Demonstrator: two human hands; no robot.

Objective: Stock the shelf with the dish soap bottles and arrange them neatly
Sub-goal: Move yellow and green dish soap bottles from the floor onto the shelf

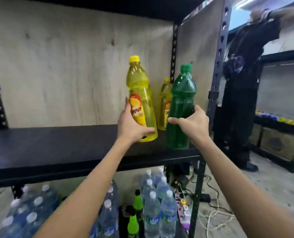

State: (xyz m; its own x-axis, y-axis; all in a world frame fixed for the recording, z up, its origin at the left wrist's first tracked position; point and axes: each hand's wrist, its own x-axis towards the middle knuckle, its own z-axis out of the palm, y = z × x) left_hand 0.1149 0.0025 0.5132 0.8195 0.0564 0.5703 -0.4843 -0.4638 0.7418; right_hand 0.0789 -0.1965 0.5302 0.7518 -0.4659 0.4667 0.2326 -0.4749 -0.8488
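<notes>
**Here, a dish soap bottle in each hand at the shelf (57, 148)**

The black metal shelf fills the middle of the view, backed by a pale plywood panel (65, 66) and held by perforated dark uprights (218, 74). To the right, beyond the upright, another person in dark clothing (237, 100) stands reaching up to a higher level. On the floor under the shelf are shrink-wrapped packs of clear water bottles (153, 203), a few lime-green bottles (137, 201) among them, and a power strip with loose cables (182, 210) nearby.

On the right end of the shelf board, the green dish soap bottle (182, 100) stands close to the front edge, nearly upright. The right hand (194, 124) grips its lower body, thumb and fingers curled round it. Just to its left, the yellow dish soap bottle (139, 83) is tilted, cap leaning left, base low over the board; whether it touches the board cannot be told. The left hand (130, 124) wraps round its labelled lower half. Behind and between the two, a second yellow bottle (164, 103) stands near the back panel, partly hidden.
</notes>
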